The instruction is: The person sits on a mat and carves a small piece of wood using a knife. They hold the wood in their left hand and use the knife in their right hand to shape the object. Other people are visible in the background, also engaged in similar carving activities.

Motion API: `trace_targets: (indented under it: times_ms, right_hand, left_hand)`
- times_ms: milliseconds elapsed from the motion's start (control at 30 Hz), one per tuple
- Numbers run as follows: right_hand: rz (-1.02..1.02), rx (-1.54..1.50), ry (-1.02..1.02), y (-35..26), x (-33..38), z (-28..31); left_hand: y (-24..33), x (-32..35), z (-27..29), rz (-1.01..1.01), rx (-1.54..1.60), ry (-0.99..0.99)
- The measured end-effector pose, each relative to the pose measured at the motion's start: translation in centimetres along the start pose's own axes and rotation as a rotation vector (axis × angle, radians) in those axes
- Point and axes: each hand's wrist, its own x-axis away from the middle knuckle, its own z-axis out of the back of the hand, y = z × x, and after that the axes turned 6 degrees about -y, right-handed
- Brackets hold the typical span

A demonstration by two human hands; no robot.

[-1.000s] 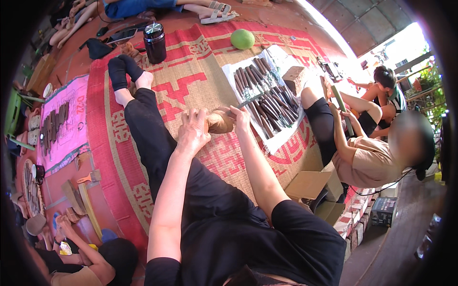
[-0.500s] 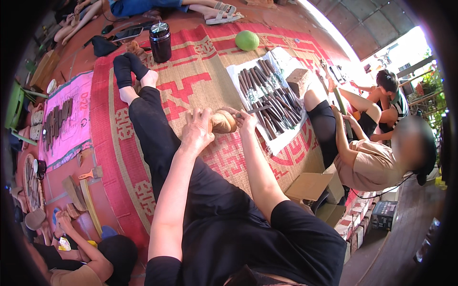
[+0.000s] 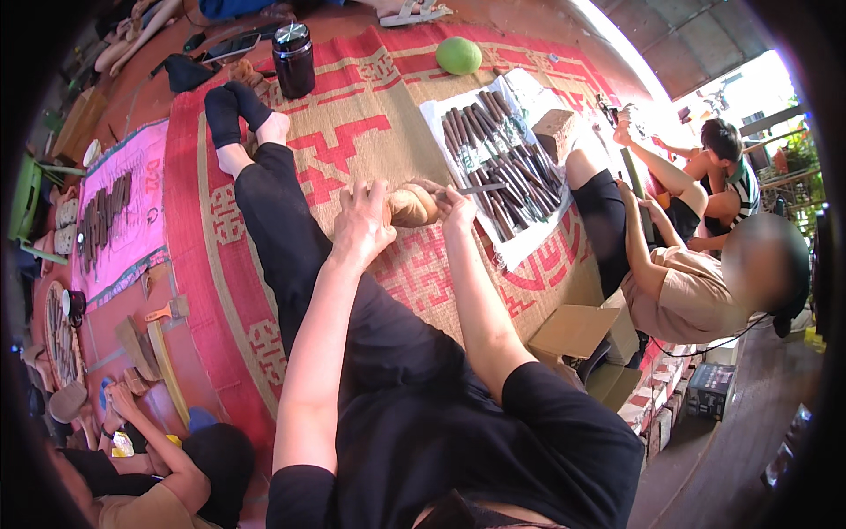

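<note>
I sit on a red and tan woven mat (image 3: 370, 115) with my legs in black trousers stretched out. My left hand (image 3: 363, 222) wraps around a rounded piece of light wood (image 3: 411, 205) held over my lap. My right hand (image 3: 456, 204) grips a metal carving tool (image 3: 483, 188) whose tip rests against the wood. A white cloth (image 3: 520, 251) to my right carries several dark-handled carving tools (image 3: 498, 159) laid side by side.
A dark cylindrical flask (image 3: 293, 58) and a green round fruit (image 3: 459, 55) stand at the mat's far end. Two people sit at the right (image 3: 687, 291). A pink cloth with tools (image 3: 115, 220) lies left. Another person crouches at lower left (image 3: 167, 467). A cardboard box (image 3: 577, 331) sits at right.
The view has shifted slightly; both hands stay on the wood piece with small movements of the tool hand.
</note>
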Motion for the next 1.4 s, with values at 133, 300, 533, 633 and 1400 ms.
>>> trace_targets:
  times_ms: [133,300,533,633,1400]
  right_hand:
    - [0.103,0.166,-0.162,-0.4,2.5,-1.2]
    - [0.158,0.299,-0.232,-0.4,3.5,-1.9]
    - [0.113,0.079,-0.002,-0.9,0.4,-0.1]
    - [0.125,0.200,-0.136,-1.0,2.6,-0.9]
    - [0.062,0.054,-0.002,-0.8,0.8,1.8]
  left_hand:
    - [-0.4,0.1,0.0,0.013,0.011,0.005]
    - [0.0,0.1,0.1,0.016,0.011,0.004]
    - [0.0,0.0,-0.1,0.013,0.020,0.017]
    - [-0.5,-0.1,-0.3,0.021,0.001,0.023]
    - [0.2,-0.1,0.2,0.069,0.028,0.002]
